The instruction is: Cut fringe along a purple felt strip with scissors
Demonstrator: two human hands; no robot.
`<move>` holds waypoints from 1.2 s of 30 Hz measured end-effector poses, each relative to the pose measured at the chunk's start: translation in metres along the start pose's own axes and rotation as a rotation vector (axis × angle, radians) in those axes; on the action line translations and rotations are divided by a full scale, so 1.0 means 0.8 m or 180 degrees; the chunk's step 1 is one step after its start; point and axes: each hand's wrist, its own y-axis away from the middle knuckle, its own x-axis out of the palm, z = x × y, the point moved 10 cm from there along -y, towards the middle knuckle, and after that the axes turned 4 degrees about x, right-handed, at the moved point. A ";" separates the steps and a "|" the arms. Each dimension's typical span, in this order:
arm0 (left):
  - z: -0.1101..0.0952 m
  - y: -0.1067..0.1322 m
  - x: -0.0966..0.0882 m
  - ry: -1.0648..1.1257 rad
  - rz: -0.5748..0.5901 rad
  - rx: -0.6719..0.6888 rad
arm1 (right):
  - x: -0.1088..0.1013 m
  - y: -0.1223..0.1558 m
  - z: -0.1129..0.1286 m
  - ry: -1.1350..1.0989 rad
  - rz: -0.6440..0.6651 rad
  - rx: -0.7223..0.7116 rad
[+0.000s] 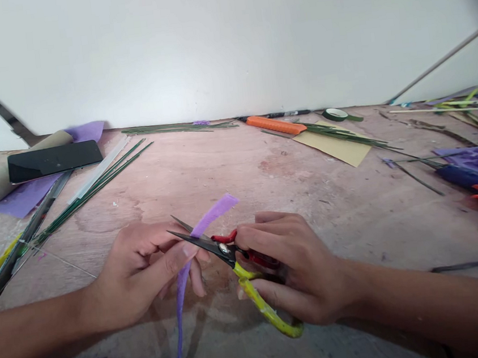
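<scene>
A: Why does the left hand (pixel 136 275) sit so close to the blades?

B: Its thumb and fingers pinch a long, flat purple strip of soft-looking material (pixel 181 293) above the near middle of a pale wooden counter (pixel 229 168) — likely to steady it where it crosses the steel.

A: And the right hand (pixel 299 264)?

B: Closed around black-bladed scissors with red and yellow handles (pixel 224 249), thumb spread from fingers, a hold that leaves the blades parted with the strip between them.

A: The strip's long end?

B: Slack toward the near left, presumably out of the blades' way.

A: The flat black phone (pixel 55 161) and thin green wires (pixel 103 185)?

B: Far left — within reach, it seems, yet apart from the scissors.
</scene>
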 end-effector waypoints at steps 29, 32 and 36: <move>0.016 0.000 -0.001 0.0417 -0.0140 -0.0203 | -0.002 -0.001 -0.003 -0.0048 -0.0040 0.0093; 0.013 -0.001 0.001 0.0356 -0.0074 -0.0146 | 0.001 -0.001 -0.004 -0.0022 0.0023 0.0142; 0.007 -0.002 0.000 0.0156 -0.0069 -0.0037 | 0.001 -0.001 -0.004 -0.0028 -0.0035 0.0098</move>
